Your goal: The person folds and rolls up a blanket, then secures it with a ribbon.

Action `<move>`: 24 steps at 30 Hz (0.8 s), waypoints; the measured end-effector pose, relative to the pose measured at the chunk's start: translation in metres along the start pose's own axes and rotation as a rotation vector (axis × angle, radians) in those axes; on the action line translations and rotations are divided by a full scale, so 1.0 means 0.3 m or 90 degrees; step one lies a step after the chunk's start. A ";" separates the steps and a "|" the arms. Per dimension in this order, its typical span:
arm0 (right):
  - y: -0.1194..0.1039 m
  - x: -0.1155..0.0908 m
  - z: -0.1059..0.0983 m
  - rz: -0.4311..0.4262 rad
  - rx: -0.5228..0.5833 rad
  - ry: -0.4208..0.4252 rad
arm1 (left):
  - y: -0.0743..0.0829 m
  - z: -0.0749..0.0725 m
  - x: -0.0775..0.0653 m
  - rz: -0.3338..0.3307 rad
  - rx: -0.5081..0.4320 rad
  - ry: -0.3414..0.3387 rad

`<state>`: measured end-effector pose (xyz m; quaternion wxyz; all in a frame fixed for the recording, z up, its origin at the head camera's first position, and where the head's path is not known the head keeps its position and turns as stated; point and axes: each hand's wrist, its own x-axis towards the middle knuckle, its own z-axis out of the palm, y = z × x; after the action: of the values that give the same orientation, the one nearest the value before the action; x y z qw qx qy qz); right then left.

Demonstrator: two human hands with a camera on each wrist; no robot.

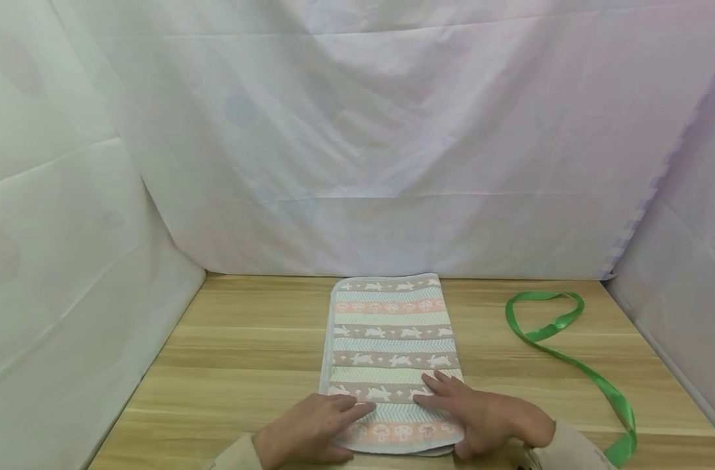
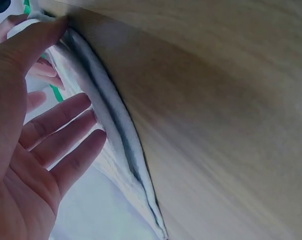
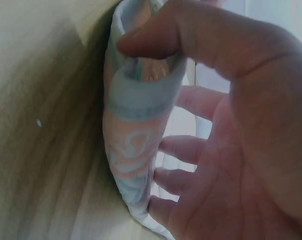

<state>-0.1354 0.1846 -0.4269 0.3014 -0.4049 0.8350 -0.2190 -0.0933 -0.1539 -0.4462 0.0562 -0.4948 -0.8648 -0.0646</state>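
Note:
A folded towel (image 1: 392,339) lies lengthwise on the wooden table, patterned with pastel stripes, white rabbits and mushrooms, and edged in pale grey. At its near left corner, my left hand (image 1: 316,424) holds the edge, thumb at the front and fingers spread over the top. My right hand (image 1: 486,414) grips the near right corner the same way. The right wrist view shows its thumb (image 3: 151,40) at the opening between the layers of the towel (image 3: 136,135). In the left wrist view the layered rim of the towel (image 2: 111,110) bows slightly off the table.
A long green ribbon (image 1: 598,378) lies looped and twisted on the right of the table (image 1: 245,346), running down to the front near my right forearm. White cloth hangs behind the table (image 1: 357,130) and along both sides.

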 end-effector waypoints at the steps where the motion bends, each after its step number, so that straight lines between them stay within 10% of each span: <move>1: 0.005 0.000 -0.003 -0.007 0.010 0.000 | 0.002 -0.002 0.001 0.004 0.006 -0.001; 24: 0.086 -0.005 -0.070 -0.134 0.054 0.084 | 0.028 -0.012 0.004 -0.013 -0.032 -0.011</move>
<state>-0.1630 0.2033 -0.4269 0.2379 -0.4619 0.7959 -0.3109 -0.0865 -0.1493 -0.4421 0.0355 -0.4879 -0.8683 -0.0824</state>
